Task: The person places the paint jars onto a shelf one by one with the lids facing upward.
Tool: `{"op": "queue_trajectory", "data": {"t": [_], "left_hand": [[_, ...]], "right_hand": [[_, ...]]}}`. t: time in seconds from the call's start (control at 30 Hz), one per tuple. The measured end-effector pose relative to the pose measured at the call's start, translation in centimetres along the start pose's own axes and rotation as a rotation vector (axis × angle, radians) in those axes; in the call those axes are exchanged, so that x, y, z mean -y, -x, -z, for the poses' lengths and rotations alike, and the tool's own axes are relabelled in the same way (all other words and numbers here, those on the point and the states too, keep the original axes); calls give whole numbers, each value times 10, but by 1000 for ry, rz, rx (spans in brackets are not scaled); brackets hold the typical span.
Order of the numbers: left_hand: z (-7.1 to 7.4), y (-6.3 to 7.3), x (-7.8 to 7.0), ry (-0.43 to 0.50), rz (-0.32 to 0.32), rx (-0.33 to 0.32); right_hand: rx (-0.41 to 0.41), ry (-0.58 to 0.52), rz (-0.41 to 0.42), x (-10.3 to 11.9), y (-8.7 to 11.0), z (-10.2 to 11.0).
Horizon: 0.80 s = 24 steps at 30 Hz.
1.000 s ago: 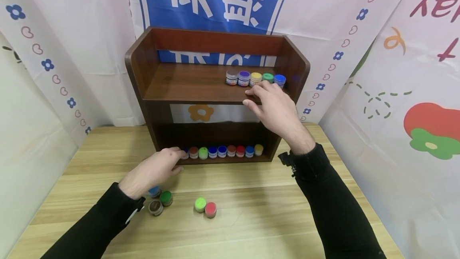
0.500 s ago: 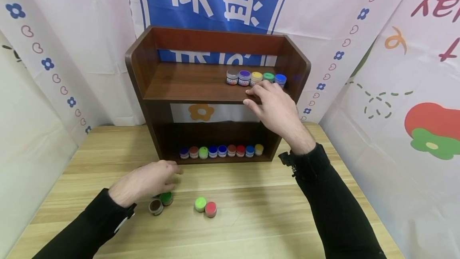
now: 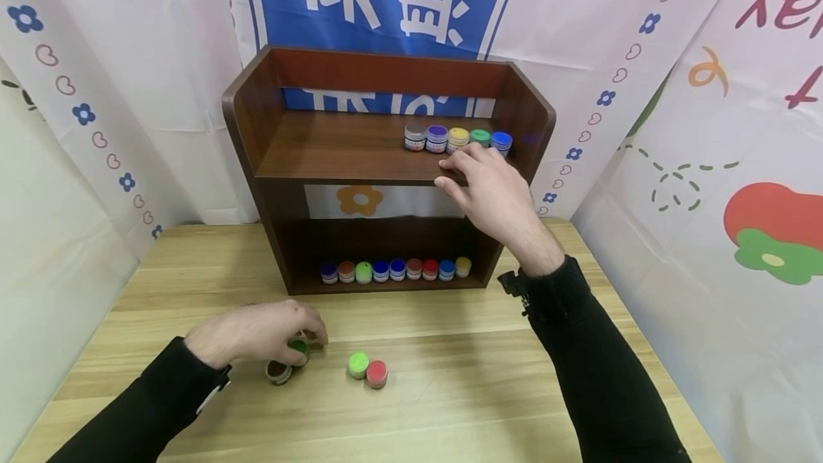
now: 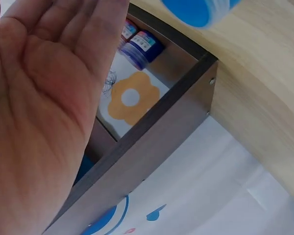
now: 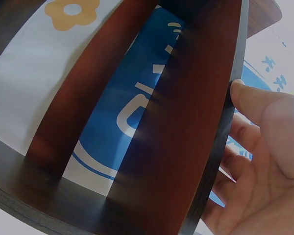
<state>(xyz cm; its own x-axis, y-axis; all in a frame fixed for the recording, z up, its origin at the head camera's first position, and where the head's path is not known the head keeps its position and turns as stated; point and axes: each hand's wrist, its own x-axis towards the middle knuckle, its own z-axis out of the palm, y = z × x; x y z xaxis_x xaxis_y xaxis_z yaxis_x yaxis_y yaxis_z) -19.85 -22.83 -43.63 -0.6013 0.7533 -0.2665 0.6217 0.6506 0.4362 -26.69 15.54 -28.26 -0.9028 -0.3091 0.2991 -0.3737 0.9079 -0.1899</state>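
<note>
My left hand point(image 3: 270, 331) is low over the table, thumb and fingers spread on either side of a small green-lidded paint jar point(image 3: 298, 346). A dark brown jar point(image 3: 278, 373) stands beside it. In the left wrist view a blue jar point(image 4: 191, 11) shows near the palm; in the head view the hand hides it. My right hand point(image 3: 495, 195) holds the front edge of the middle board of a brown wooden shelf point(image 3: 334, 152), thumb at the edge and fingers on top. Behind the right fingers stand several jars, including a yellow one point(image 3: 458, 138).
A light green jar point(image 3: 358, 364) and a pink-red jar point(image 3: 376, 375) stand together on the wooden table point(image 3: 463, 391). Several jars line the bottom shelf, from a dark blue one point(image 3: 329, 274) to a yellow one at its right end. Printed cloth hangs behind the shelf.
My left hand has moved from the left end of the bottom jar row down toward me, onto the green-lidded jar, uncovering the dark blue jar. My right hand has stayed in place.
</note>
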Motion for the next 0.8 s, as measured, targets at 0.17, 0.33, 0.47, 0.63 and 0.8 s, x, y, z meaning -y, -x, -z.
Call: {"op": "queue_trajectory", "data": {"t": [0.17,0.33,0.47,0.63,0.8], "left_hand": [[-1,1,4,5,11,27],[0,1,4,18,54,35],[1,1,3,33,70,24],[0,-1,1,55,82,-1],[-3,-3,0,39,52,-60]], "right_hand": [[3,1,-4,0,0,0],[8,0,-7,1,0,0],[10,1,-8,1,0,0],[10,-1,-7,1,0,0],[8,-4,-6,1,0,0]]}}
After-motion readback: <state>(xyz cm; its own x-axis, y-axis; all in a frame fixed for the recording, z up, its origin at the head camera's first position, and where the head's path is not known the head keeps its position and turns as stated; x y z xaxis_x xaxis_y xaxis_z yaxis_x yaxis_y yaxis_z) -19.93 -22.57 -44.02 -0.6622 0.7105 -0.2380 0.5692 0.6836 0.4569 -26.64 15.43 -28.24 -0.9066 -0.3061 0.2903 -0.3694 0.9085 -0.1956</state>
